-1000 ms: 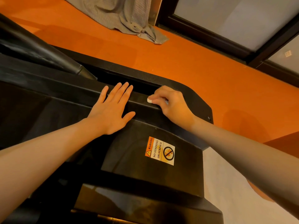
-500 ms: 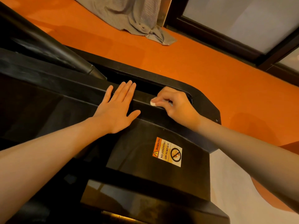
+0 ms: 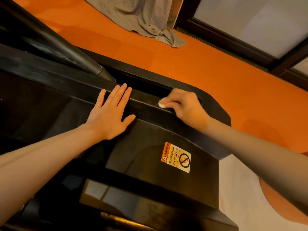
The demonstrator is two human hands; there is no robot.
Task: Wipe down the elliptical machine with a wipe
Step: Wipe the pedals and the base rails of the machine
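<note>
Orange floor (image 3: 216, 84) surrounds the black elliptical machine (image 3: 150, 135). Its raised ridge runs left to right; the right hand (image 3: 183, 105) pinches the wipe (image 3: 161, 105) onto it, while the left hand (image 3: 111, 112) lies flat just beside, fingers straight.

- Two hands are counted: one left hand (image 3: 110, 117) laid flat beside the grip, and one right hand (image 3: 185, 106) forming the grip.
- One white wipe (image 3: 161, 104) is seen, pinched in the grip.
- One black elliptical machine (image 3: 150, 164) is seen under the grip.
- One warning sticker (image 3: 176, 156) is counted, below the grip.
- One grey cloth (image 3: 145, 19) is seen on the floor, well beyond the grip.
</note>
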